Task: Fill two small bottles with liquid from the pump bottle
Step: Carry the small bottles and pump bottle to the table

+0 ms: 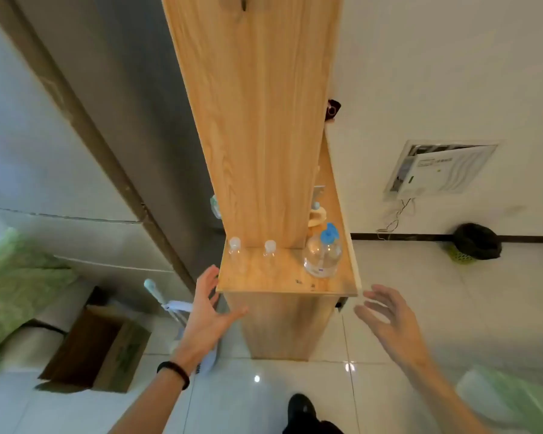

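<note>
Two small clear bottles with pale caps stand upright on a wooden shelf top (pixel 264 281): one at the left (pixel 235 249), one near the middle (pixel 270 249). A round clear pump bottle (pixel 323 256) with a blue pump head stands at the right of the same surface. My left hand (pixel 206 311) hovers with spread fingers just off the shelf's front left corner, holding nothing. My right hand (pixel 389 321) hangs in the air to the right of the shelf's front right corner, fingers straight and spread, also holding nothing.
A tall wooden panel (pixel 254 120) rises behind the bottles. An open cardboard box (pixel 98 352) and a mop handle (pixel 160 300) stand on the tiled floor at the left. A bin with a black bag (pixel 475 242) sits by the far wall. My shoe (pixel 301 410) shows below.
</note>
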Demonstrator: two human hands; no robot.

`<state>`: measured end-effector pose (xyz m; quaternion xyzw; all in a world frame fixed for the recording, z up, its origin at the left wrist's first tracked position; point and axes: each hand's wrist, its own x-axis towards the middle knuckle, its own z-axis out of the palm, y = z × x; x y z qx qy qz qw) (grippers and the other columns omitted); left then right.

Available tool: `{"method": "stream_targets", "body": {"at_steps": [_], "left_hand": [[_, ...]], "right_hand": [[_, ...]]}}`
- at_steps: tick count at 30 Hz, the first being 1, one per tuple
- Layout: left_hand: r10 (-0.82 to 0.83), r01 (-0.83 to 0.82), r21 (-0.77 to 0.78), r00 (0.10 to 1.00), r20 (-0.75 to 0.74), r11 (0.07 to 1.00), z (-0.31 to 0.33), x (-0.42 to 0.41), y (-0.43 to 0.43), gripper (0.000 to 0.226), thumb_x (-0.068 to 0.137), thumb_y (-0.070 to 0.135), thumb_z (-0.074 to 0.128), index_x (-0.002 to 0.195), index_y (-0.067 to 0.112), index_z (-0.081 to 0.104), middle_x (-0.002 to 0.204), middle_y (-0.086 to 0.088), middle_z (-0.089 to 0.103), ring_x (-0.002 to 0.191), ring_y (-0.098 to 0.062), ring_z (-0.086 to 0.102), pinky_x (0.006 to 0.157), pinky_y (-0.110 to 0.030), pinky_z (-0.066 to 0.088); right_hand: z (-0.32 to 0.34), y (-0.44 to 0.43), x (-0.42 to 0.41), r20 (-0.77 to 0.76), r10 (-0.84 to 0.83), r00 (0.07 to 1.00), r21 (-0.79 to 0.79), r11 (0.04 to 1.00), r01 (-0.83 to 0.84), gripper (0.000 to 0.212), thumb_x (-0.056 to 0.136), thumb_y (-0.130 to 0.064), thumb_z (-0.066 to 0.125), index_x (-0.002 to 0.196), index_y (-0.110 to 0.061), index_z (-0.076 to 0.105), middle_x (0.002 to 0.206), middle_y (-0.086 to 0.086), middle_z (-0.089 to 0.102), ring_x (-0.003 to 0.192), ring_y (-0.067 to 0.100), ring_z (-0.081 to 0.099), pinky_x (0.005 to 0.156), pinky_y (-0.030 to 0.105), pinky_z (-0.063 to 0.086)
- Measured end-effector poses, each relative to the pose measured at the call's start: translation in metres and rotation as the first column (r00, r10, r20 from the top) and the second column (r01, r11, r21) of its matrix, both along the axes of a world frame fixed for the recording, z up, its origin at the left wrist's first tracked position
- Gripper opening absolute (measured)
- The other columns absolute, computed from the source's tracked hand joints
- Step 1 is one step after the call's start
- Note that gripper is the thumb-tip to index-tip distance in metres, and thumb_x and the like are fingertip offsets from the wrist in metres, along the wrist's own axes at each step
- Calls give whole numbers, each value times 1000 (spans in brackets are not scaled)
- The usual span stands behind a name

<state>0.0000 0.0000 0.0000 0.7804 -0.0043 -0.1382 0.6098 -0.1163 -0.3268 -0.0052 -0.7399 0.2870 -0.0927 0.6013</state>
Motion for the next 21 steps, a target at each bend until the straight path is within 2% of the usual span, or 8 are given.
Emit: {"method": "stream_targets", "body": {"at_steps": [2, 5, 9, 12, 15, 18, 19, 21], "left_hand": [[47, -47, -17, 999, -3, 999, -2, 22, -13, 118, 71, 16, 97, 162, 31, 22, 158, 16, 31, 143, -8, 33, 116, -31, 33], [60, -60, 2, 998, -11, 998, -4, 53, -27, 118, 70, 12, 97, 161, 30, 26, 162, 13, 31, 143, -9, 36, 113, -22, 35], [6, -6, 12, 1000, -9, 1000, -9, 72, -37, 105, 70, 6, 97, 152, 32, 38, 154, 7, 47, 144, -14, 47, 121, -46, 43], [-19, 19, -8, 999, -40, 1000, -11, 79, -45, 99, 69, 6, 97, 146, 37, 44, 146, 10, 54, 136, -10, 54, 115, -50, 50], [-48, 45, -35, 996, -76, 998, -16, 81, -53, 96, 68, 3, 96, 145, 35, 49, 144, 6, 60, 133, -13, 59, 109, -52, 55], [-77, 74, -45, 993, -90, 996, -20, 82, -60, 94, 67, 10, 98, 145, 37, 52, 142, 4, 64, 131, -20, 63, 106, -51, 57], [-85, 80, -53, 991, -100, 995, -22, 83, -61, 93, 65, 16, 100, 143, 39, 53, 141, 5, 65, 130, -21, 65, 105, -51, 58], [-105, 95, -74, 985, -136, 993, -24, 86, -63, 90, 63, 24, 100, 141, 38, 57, 138, 3, 68, 128, -26, 67, 103, -54, 58]], "right_hand": [[-3, -9, 26, 11, 68, 998, 7, 998, -68, 69, 85, -12, 91, 143, -18, 53, 133, -4, 65, 122, 16, 64, 86, 17, 55], [-11, -18, 61, -5, 154, 988, 56, 987, -153, 88, 81, -13, 94, 153, -21, 45, 146, -6, 54, 134, 13, 56, 99, 31, 52], [-19, -22, 88, -16, 273, 962, 53, 961, -272, 96, 78, -16, 97, 153, -34, 39, 153, -12, 48, 136, 5, 53, 103, 29, 52], [-18, -21, 104, -52, 339, 939, 18, 941, -339, 102, 77, -20, 99, 158, -29, 39, 150, -19, 52, 134, -6, 53, 104, 26, 53], [-20, -18, 112, -76, 355, 932, -10, 934, -357, 100, 77, -25, 99, 158, -30, 42, 142, -25, 59, 131, -10, 55, 103, 20, 51], [-22, -16, 118, -87, 345, 934, -26, 937, -349, 103, 75, -24, 100, 159, -30, 41, 140, -22, 61, 128, -15, 54, 93, 4, 47], [-24, -16, 120, -89, 340, 936, -27, 939, -344, 104, 75, -22, 100, 160, -30, 41, 140, -20, 62, 126, -15, 55, 91, 2, 47], [-25, -14, 124, -99, 337, 936, -31, 939, -341, 105, 75, -19, 100, 161, -29, 41, 137, -16, 65, 124, -5, 62, 96, 9, 49]]}}
